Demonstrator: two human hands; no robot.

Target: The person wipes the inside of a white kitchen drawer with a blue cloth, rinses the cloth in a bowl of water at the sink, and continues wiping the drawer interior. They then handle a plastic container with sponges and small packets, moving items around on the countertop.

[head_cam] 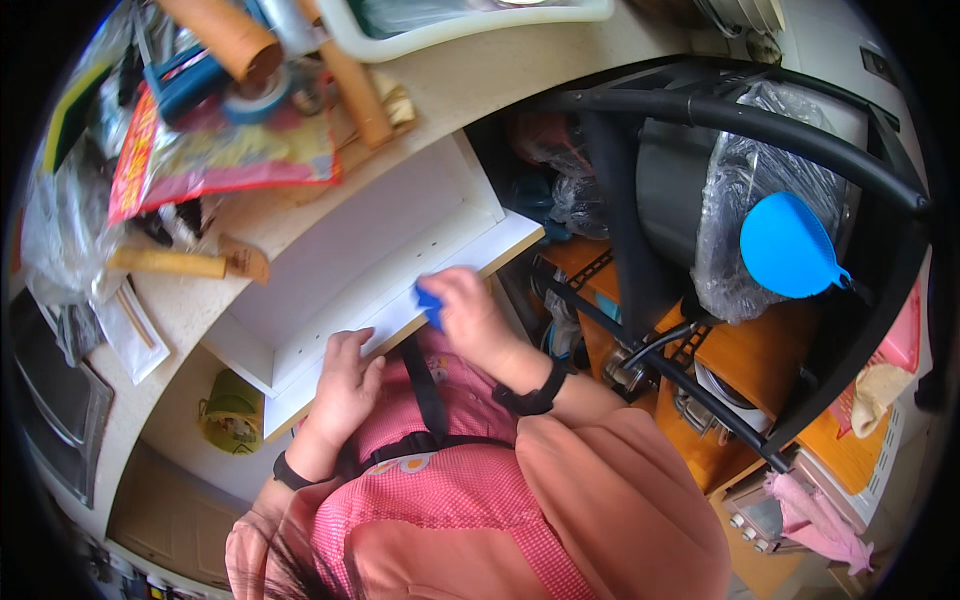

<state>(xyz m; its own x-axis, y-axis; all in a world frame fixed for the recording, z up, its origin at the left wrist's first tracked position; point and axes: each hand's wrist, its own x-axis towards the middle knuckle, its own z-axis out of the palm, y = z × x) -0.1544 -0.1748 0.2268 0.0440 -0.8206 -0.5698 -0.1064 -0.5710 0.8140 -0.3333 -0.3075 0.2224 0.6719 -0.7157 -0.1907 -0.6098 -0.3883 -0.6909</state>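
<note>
A white drawer [360, 255] stands pulled out from under the counter, right in front of my body. Its inside shows bare, with a few small dark holes in the floor panel. My right hand [463, 307] grips a small blue cloth [429, 304] at the top edge of the drawer front [480, 255]; the hand is slightly blurred. Farther left along that same edge rests my left hand [347, 382], fingers spread and holding nothing.
A cluttered counter [442, 97] carries a red-and-yellow plastic bag [240, 161], tape [259, 97] and cardboard tubes [225, 37]. A green bin [232, 412] sits below left. To the right, a black-framed rack [712, 112] holds a plastic-wrapped item [772, 172] and a blue silicone piece [784, 244].
</note>
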